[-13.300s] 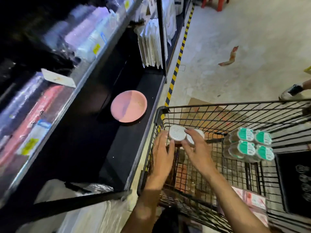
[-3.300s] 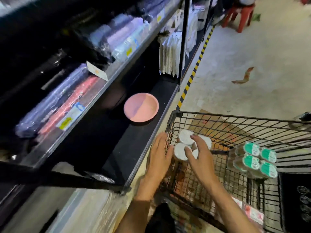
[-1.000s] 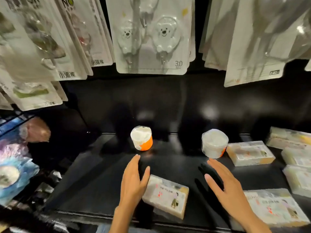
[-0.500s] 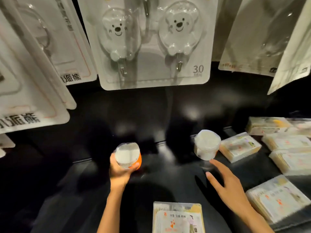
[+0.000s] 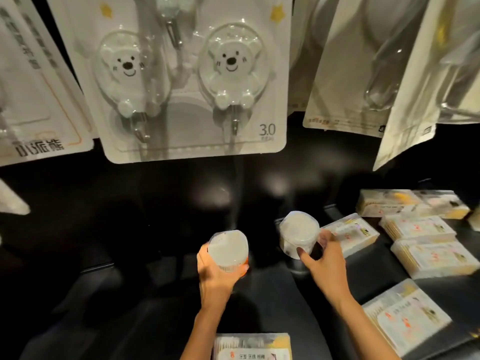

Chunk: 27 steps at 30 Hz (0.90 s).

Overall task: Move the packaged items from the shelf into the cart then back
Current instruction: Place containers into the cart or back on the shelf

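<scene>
Two round tubs, left grip (image 5: 217,275) clamped on orange one (image 5: 228,252), right grip (image 5: 326,263) clamped on white (image 5: 298,233), "3.0" bear-hook card (image 5: 193,76) above

Single head-worn view, directed forward and down, close over the black shelf (image 5: 155,294) beneath hanging blister packs (image 5: 192,81).

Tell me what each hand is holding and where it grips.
Left hand grips the orange-based tub around its side wall. Right hand grips the white tub around its side.

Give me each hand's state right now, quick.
Left hand: closed in a grip round the orange-based round plastic tub.
Right hand: closed round the white-lidded round plastic tub.
</scene>
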{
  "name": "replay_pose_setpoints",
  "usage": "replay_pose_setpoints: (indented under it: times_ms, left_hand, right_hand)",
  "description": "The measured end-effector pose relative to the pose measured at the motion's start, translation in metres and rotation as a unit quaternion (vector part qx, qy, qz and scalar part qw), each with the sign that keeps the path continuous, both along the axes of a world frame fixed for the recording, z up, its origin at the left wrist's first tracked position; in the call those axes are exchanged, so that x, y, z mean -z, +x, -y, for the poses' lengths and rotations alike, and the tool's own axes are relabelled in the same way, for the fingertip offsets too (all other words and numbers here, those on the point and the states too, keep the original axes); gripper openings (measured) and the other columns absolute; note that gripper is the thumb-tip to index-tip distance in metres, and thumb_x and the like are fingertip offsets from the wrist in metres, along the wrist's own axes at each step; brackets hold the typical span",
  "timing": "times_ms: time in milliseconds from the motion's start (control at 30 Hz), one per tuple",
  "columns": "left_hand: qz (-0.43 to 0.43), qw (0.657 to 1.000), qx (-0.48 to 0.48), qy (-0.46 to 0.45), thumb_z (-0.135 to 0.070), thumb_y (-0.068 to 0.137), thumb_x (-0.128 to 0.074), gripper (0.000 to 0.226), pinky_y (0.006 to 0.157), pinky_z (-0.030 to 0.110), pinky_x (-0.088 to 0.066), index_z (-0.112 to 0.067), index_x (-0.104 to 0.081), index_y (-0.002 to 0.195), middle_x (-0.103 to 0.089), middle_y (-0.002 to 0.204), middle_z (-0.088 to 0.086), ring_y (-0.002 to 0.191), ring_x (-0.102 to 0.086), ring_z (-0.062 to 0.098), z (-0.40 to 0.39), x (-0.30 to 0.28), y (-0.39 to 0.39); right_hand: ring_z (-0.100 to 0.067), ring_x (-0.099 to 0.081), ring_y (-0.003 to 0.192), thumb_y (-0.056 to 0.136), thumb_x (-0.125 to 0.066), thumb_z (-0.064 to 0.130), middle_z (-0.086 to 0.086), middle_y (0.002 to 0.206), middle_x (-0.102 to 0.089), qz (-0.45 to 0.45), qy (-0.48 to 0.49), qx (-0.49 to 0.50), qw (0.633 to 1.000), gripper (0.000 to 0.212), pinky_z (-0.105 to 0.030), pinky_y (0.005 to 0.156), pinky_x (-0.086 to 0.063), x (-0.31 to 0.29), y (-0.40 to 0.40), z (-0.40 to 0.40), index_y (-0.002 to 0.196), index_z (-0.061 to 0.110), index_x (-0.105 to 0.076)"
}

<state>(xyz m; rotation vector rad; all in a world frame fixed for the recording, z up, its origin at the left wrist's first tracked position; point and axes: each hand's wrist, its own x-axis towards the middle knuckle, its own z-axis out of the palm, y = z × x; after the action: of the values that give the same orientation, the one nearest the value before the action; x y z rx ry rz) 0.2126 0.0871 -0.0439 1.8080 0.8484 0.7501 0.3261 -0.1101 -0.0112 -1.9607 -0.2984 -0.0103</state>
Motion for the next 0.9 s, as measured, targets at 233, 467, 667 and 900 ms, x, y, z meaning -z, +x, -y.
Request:
replay_pose_setpoints:
  times_ms: [233,467,667,900]
  left_hand:
    - [0.001,0.999,0.034,0.000,-0.024,0.040,-0.096,0.101,0.070,0.006,-0.046,-0.022,-0.045,0.126,-0.057,0.115,0.001,0.105,-0.058,0.017,0.000,-0.002,0.000]
    - [-0.007,0.999,0.021,0.040,-0.016,0.045,-0.095,0.091,0.081,0.013,-0.043,-0.016,-0.050,0.124,-0.056,0.112,-0.004,0.100,-0.056,0.010,-0.001,-0.011,-0.019]
    - [-0.005,1.000,0.015,-0.012,-0.040,0.032,-0.084,0.097,0.077,0.004,-0.043,-0.026,-0.047,0.120,-0.056,0.109,-0.012,0.096,-0.056,-0.004,-0.004,-0.021,-0.032]
    - [-0.048,0.997,0.052,-0.020,-0.015,0.042,-0.095,0.112,0.103,0.030,-0.042,-0.018,-0.037,0.138,-0.053,0.126,-0.004,0.119,-0.049,0.012,-0.022,-0.004,-0.036]
  right_hand:
    - [-0.017,-0.051,0.110,0.058,-0.090,0.011,-0.001,0.118,-0.051,-0.006,0.017,0.018,1.000,0.087,-0.021,0.094,-0.041,0.015,0.020,-0.020,0.130,0.012,-0.042]
    - [-0.005,-0.052,0.098,0.057,-0.088,0.013,0.003,0.109,-0.050,0.005,0.091,-0.028,0.995,0.068,-0.009,0.079,-0.042,0.021,-0.013,-0.033,0.109,0.026,-0.046]
    - [0.002,-0.041,0.118,0.056,-0.091,0.014,0.009,0.128,-0.042,-0.072,0.086,-0.149,0.982,0.103,-0.011,0.097,-0.031,0.028,-0.001,-0.025,0.140,0.019,-0.031]
    - [0.000,-0.061,0.103,0.039,-0.092,0.025,0.007,0.112,-0.063,-0.114,0.113,-0.208,0.965,0.098,-0.012,0.081,-0.048,0.031,0.007,-0.045,0.124,0.031,-0.044]
